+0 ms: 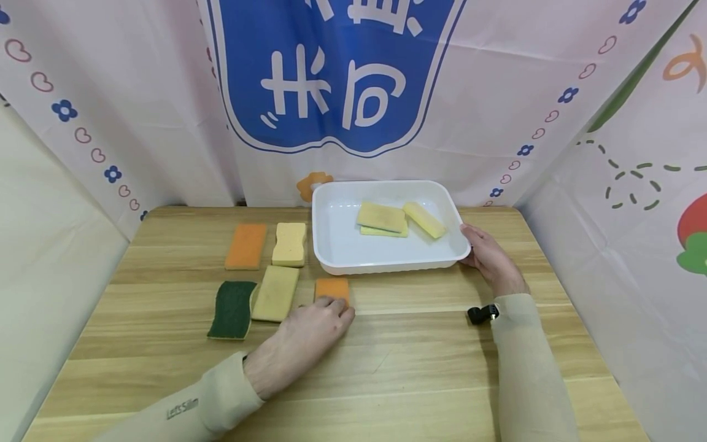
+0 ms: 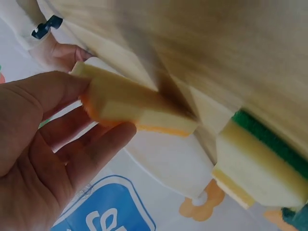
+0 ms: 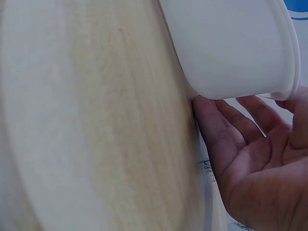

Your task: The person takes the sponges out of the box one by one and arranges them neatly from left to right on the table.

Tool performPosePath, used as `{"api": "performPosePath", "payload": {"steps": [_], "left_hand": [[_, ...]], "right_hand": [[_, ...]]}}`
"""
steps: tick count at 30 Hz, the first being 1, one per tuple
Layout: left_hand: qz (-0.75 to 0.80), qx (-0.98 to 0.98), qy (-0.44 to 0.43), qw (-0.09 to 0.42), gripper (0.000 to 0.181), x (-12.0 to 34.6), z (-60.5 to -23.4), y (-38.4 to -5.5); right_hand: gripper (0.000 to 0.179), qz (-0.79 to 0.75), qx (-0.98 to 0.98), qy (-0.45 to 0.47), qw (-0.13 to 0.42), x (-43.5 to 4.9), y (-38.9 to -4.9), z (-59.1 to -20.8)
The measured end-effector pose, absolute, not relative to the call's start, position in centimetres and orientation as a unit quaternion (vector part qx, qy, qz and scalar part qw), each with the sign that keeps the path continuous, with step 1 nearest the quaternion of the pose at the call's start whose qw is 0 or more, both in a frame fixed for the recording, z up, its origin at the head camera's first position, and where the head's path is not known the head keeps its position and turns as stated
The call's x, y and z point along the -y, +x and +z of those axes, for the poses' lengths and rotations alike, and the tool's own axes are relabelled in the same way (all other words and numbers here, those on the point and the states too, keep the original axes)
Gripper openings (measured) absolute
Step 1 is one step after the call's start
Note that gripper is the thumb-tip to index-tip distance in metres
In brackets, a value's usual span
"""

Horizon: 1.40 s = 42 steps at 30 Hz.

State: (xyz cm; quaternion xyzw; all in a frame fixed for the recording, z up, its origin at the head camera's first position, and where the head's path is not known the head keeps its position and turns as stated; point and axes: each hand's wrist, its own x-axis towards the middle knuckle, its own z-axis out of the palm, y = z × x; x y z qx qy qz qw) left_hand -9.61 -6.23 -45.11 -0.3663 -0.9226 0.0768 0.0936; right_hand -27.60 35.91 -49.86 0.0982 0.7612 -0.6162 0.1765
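My left hand point(image 1: 310, 330) pinches an orange-and-cream sponge point(image 1: 332, 287) between thumb and fingers, just in front of the white tray point(image 1: 338, 236). In the left wrist view this sponge point(image 2: 139, 106) is tilted, its orange layer facing the fingers. At the tray's right end, my right hand point(image 1: 493, 259) holds the rim and wall; the right wrist view has its fingertips against the tray wall point(image 3: 231, 53). Inside the tray, one flat yellow sponge point(image 1: 381, 216) overlaps another, and a third yellow sponge point(image 1: 424, 220) lies slanted on its edge.
Left of the tray lie an orange sponge point(image 1: 246, 246), a pale yellow wavy sponge point(image 1: 289, 244), a tan-yellow sponge point(image 1: 276, 293) and a dark green scourer sponge point(image 1: 232, 310). A printed curtain point(image 1: 265, 175) hangs behind the wooden table point(image 1: 397, 368).
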Motion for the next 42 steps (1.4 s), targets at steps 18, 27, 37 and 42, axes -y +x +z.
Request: {"api": "performPosePath", "payload": {"steps": [18, 27, 37, 42], "left_hand": [[0.102, 0.923, -0.370, 0.037, 0.026, 6.4, -45.9, -9.8], [0.029, 0.922, -0.371, 0.104, 0.019, 6.2, -43.7, -11.5], [-0.073, 0.927, -0.356, 0.092, 0.028, 5.8, -41.9, -15.0], [-0.081, 0.939, -0.329, 0.061, 0.035, 6.2, -41.6, -17.2]], "right_hand": [[0.074, -0.615, -0.762, 0.098, 0.179, -36.0, -27.8, -49.9], [0.076, -0.612, -0.765, 0.101, 0.174, -35.9, -27.5, -49.8], [0.075, -0.615, -0.761, 0.102, 0.180, -36.0, -27.6, -49.8], [0.075, -0.616, -0.762, 0.096, 0.176, -36.1, -27.6, -49.8]]}}
